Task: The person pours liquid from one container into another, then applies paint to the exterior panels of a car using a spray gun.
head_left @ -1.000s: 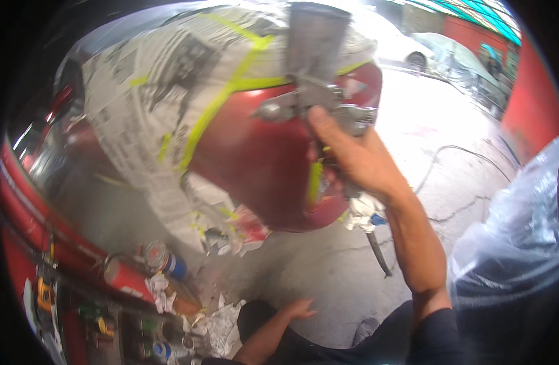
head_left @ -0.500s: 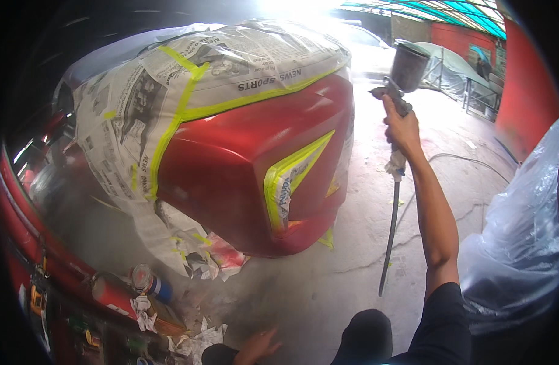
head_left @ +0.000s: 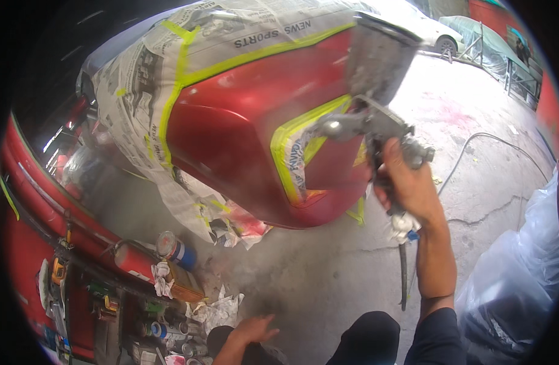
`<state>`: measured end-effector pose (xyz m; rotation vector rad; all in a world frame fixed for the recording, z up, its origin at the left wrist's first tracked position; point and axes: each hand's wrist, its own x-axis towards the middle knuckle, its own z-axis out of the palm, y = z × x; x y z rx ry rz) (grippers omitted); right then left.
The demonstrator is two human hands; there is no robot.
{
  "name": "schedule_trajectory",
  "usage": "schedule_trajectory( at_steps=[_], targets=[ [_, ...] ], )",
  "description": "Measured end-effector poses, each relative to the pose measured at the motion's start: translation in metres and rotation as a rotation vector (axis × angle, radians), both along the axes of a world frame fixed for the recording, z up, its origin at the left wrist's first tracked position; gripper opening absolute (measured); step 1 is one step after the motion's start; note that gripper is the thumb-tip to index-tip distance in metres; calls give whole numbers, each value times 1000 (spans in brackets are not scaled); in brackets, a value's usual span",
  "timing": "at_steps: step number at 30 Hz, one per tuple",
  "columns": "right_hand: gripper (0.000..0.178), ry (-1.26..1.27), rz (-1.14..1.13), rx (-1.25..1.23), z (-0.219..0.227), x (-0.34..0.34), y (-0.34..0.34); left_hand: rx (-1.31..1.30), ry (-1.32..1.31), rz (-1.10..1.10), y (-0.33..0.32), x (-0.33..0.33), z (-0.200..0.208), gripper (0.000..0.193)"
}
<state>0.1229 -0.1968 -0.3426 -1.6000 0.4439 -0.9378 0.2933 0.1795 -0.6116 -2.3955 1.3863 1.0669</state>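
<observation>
My right hand [head_left: 408, 188] grips a spray gun [head_left: 377, 125] by its handle, with a large grey paint cup [head_left: 381, 61] on top. The gun's nozzle end points left, toward the red car bumper [head_left: 221, 131], and overlaps its right part in view. Newspaper [head_left: 130, 85] and yellow-green masking tape [head_left: 183, 61] border the bumper. A taped triangular patch covers part of its corner. Crumpled white material is wrapped around the handle's lower end, where a dark hose [head_left: 403, 277] hangs. Low down by my knee, my left hand [head_left: 255, 330] is empty, its fingers stretched out.
Paint cans [head_left: 177, 248], a red cylinder [head_left: 135, 261] and crumpled paper [head_left: 215, 310] lie at lower left beside a red panel. A hose [head_left: 504, 139] loops across the concrete floor. Clear plastic sheeting [head_left: 510, 274] bulges at right. A white car [head_left: 407, 27] stands far back.
The spray gun in my right hand has come nearer and lower, turning leftward over the bumper's right side. My left hand shows more fully. The whole view has shifted.
</observation>
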Motion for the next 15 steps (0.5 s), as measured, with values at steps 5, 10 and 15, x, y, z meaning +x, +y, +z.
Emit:
schedule_trajectory(
  at_steps=[5, 10, 15],
  targets=[
    [61, -19, 269, 110, -3, -8, 2, -151, 37, 126, -17, 5, 17, 75],
    [53, 1, -235, 28, -26, -4, -62, -122, -7, 136, -3, 6, 16, 73],
    [53, -85, -607, -19, -39, 0, -128, -84, -37, 110, 3, 9, 5, 73]
  ],
)
